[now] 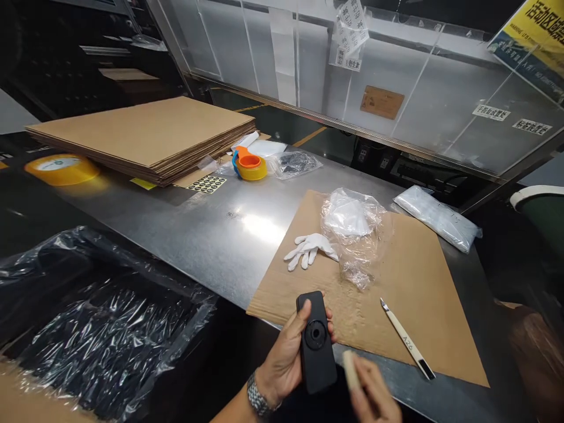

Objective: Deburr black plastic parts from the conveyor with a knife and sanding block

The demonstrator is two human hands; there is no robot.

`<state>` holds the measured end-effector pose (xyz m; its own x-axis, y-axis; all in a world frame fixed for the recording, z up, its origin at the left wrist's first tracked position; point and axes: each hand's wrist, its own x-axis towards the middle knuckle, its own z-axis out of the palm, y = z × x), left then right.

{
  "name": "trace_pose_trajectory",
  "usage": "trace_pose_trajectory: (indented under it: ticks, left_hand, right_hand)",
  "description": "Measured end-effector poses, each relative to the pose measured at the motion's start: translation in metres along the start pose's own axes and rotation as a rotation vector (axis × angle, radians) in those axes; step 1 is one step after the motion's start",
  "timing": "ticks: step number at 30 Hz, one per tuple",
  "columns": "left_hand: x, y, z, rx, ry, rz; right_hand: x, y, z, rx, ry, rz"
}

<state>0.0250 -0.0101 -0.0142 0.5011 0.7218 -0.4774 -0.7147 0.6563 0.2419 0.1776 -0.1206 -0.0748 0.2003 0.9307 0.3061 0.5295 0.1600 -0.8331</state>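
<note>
My left hand is wrapped round a black oblong plastic part with rounded corners and a round recessed ring in its face. The thumb lies along its upper left side and fingertips show at its right edge. Just right of the part, my right hand pinches a small beige strip or block, blurred by motion. The two held things are close together but appear apart. A craft knife with a cream handle marked A26 lies on the cardboard sheet, and a white glove lies farther back on it.
A crumpled clear bag sits on the cardboard, a folded plastic pack beside it. Behind on the metal table are a tape dispenser, a sticker sheet and stacked cardboard. A plastic-lined box with black bagged items stands left.
</note>
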Motion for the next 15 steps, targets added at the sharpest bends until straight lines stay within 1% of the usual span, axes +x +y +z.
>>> trace_pose_trajectory:
  ticks: [1,2,3,4,6,8,9,11,13,14,15]
  left_hand:
    - [0.0,0.0,0.0,-0.008,-0.003,-0.039]
    - [-0.001,-0.001,-0.001,-0.012,-0.021,-0.091]
    - [-0.002,-0.003,-0.002,-0.008,-0.045,-0.158]
    - [-0.003,-0.006,-0.002,0.003,-0.065,-0.225]
    - [-0.006,-0.013,-0.002,0.04,-0.075,-0.306]
    - [-0.01,-0.021,-0.002,0.083,-0.055,-0.285]
    - [-0.012,-0.025,-0.003,0.114,-0.05,-0.267]
    - [-0.014,-0.03,-0.005,0.197,-0.061,-0.298]
    - [-0.015,-0.033,-0.009,0.277,-0.083,-0.38]
    - [-0.015,-0.033,-0.011,0.299,-0.084,-0.392]
    - [-0.015,-0.032,-0.013,0.308,-0.071,-0.365]
  right_hand:
    - [0.005,-0.002,-0.009,-0.044,0.045,0.018]
    - [0.01,-0.007,-0.017,-0.079,0.063,0.006]
    - [0.017,-0.013,-0.023,-0.107,0.05,-0.038]
    - [0.023,-0.02,-0.026,-0.126,0.014,-0.112]
    - [0.036,-0.035,-0.024,-0.158,-0.097,-0.307]
    - [0.047,-0.046,-0.016,-0.191,-0.185,-0.453]
    - [0.051,-0.048,-0.013,-0.209,-0.205,-0.483]
    - [0.055,-0.048,-0.008,-0.24,-0.207,-0.473]
    - [0.055,-0.044,-0.007,-0.254,-0.189,-0.434]
    - [0.053,-0.042,-0.007,-0.258,-0.181,-0.429]
    - [0.051,-0.041,-0.007,-0.27,-0.176,-0.439]
